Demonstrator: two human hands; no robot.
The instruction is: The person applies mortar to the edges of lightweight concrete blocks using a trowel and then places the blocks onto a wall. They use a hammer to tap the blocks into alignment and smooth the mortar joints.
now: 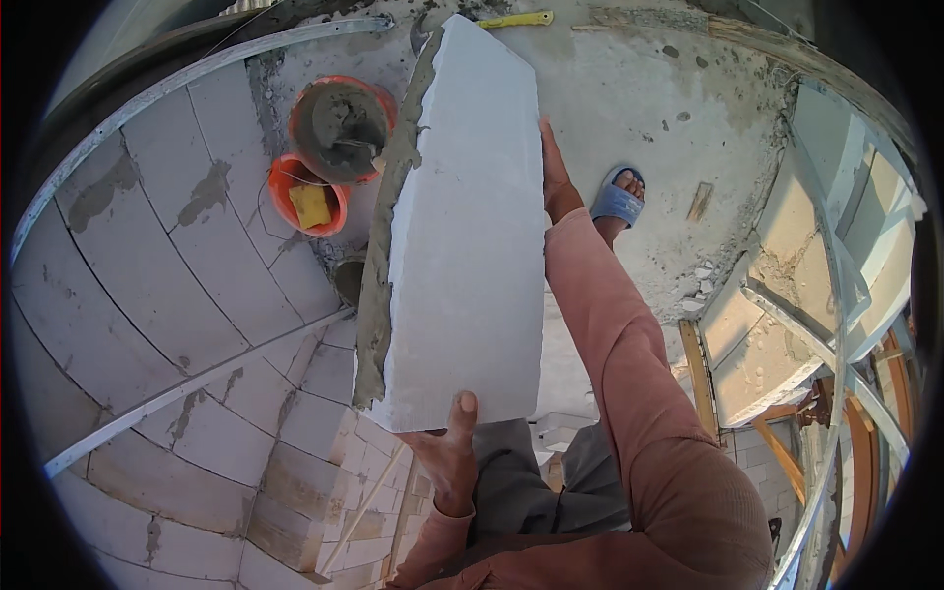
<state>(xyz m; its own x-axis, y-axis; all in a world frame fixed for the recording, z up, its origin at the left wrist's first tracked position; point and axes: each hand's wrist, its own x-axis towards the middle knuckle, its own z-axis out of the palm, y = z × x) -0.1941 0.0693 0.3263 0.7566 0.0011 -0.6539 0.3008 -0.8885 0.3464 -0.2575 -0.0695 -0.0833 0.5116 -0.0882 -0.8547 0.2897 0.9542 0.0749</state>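
Observation:
A large white building block (472,236) fills the middle of the view, held up in front of me. Wet grey mortar (382,256) coats its left side in a ragged layer from end to end. My left hand (447,457) grips the near end, thumb up on the broad face and fingers underneath. Against the right side, towards the far end, my right hand (558,172) is pressed; its fingertips go out of sight behind the block. Both hands carry the one block between them.
Left of the block stand an orange bucket (295,110) of mortar and a smaller one (280,202) holding a yellow sponge (311,206). A yellow-handled tool (516,19) lies beyond. Block walls (147,256) rise at left; metal framing (836,295) and boards stand at right.

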